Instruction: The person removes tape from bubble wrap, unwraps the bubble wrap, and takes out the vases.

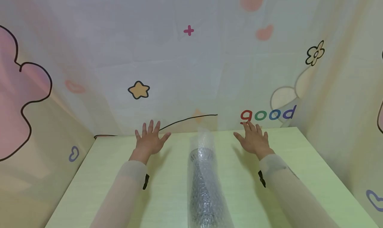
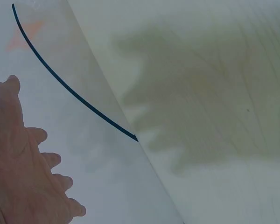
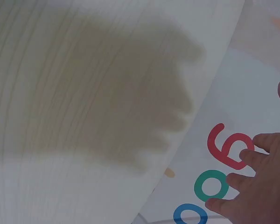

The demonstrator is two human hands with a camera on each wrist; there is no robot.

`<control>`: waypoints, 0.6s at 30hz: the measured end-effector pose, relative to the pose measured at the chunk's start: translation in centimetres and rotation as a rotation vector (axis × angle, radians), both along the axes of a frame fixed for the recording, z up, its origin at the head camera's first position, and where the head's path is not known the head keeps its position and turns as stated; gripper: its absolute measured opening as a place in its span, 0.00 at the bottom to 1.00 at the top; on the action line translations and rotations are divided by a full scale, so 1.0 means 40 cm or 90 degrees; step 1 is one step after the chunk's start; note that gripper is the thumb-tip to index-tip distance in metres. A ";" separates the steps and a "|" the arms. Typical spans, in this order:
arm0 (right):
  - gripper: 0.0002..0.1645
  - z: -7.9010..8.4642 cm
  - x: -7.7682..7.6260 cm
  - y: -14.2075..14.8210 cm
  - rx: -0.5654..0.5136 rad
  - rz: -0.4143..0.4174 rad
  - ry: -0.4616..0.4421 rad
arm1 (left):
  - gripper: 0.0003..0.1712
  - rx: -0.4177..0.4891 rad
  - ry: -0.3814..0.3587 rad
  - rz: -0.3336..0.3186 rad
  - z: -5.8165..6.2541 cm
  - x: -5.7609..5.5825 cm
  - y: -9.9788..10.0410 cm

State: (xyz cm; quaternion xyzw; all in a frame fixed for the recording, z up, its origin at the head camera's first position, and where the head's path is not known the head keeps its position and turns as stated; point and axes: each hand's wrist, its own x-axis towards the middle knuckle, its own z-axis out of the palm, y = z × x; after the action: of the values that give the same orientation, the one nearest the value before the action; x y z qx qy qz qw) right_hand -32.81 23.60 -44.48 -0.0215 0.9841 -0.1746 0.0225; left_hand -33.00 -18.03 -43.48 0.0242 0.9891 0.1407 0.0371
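Between my two arms a long object wrapped in clear bubble wrap (image 1: 204, 188) lies on the pale wooden table (image 1: 167, 201). Something grey and dark shows through the wrap, but its kind is hidden. To the left of it, my left hand (image 1: 149, 142) is held over the table with fingers spread, holding nothing. On the other side, my right hand (image 1: 254, 139) hovers with spread fingers and nothing in it. Shadows of both hands fall on the tabletop. Each wrist view shows its hand, the left hand (image 2: 28, 163) and the right hand (image 3: 266, 177), apart from any object.
A printed cloth (image 1: 185, 71) hangs behind the table's far edge and along both sides. It bears a star (image 1: 139, 90), hearts, flowers and the coloured word "good" (image 1: 260, 115). A dark strap end hangs under each sleeve.
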 end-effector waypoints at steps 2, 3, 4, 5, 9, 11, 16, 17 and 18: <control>0.53 -0.001 0.003 0.003 -0.001 -0.001 0.001 | 0.52 -0.004 0.004 -0.003 0.000 0.004 0.000; 0.53 -0.002 0.005 0.004 0.001 -0.002 0.002 | 0.52 -0.006 0.007 -0.005 -0.002 0.005 0.000; 0.53 -0.002 0.006 0.005 -0.001 -0.001 0.003 | 0.52 -0.007 0.010 -0.008 -0.003 0.007 0.000; 0.53 -0.003 0.007 0.005 -0.002 -0.001 0.003 | 0.52 -0.006 0.014 -0.009 -0.004 0.009 0.001; 0.54 -0.003 0.015 0.003 -0.001 0.005 0.004 | 0.52 -0.001 0.034 -0.023 -0.009 0.018 0.007; 0.53 -0.002 0.019 0.001 -0.003 0.010 0.006 | 0.52 0.003 0.044 -0.029 -0.010 0.023 0.012; 0.50 0.001 0.035 -0.006 -0.003 0.032 0.025 | 0.52 0.003 0.062 -0.052 -0.012 0.040 0.028; 0.49 0.000 0.039 -0.007 -0.001 0.037 0.029 | 0.52 0.005 0.064 -0.058 -0.012 0.045 0.032; 0.48 0.000 0.042 -0.009 0.001 0.042 0.033 | 0.52 0.005 0.065 -0.062 -0.013 0.050 0.035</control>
State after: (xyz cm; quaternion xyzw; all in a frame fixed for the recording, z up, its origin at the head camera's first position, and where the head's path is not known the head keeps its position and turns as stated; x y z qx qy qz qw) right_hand -31.11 23.24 -44.49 -0.0581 0.9833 -0.1722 0.0024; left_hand -31.00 -16.61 -44.01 0.0799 0.9867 0.1415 -0.0070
